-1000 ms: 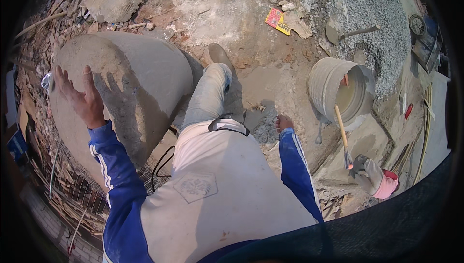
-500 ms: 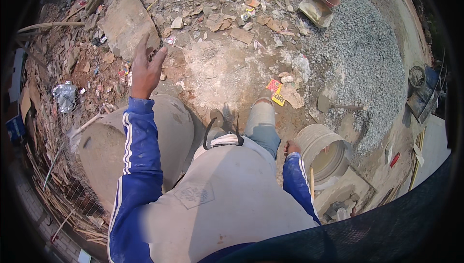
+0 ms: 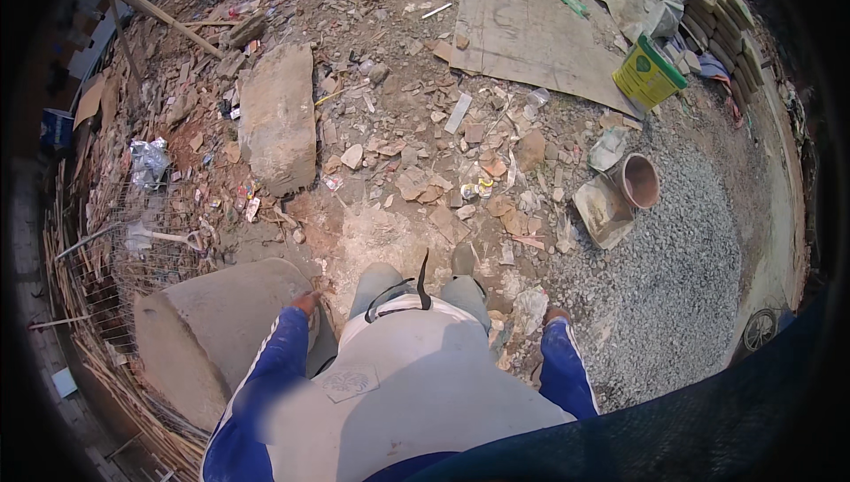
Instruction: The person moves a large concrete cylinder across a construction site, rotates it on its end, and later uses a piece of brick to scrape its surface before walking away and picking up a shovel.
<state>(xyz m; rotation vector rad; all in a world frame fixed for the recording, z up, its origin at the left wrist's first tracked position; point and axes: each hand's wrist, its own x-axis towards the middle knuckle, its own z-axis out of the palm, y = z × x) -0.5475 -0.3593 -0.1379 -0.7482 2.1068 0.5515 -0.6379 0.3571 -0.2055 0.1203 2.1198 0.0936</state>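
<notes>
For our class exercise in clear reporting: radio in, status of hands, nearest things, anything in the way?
Left hand beside large concrete piece, contact unclear. Right hand near grey gravel. No held object visible. Rubble strewn ahead.

Far right, a yellow bucket with a green rim tilts beside a flat sheet, near stacked sacks. Left, a rough slab (its edges ragged) lies amid rubble; nearer, a shovel rests on wire mesh.
</notes>
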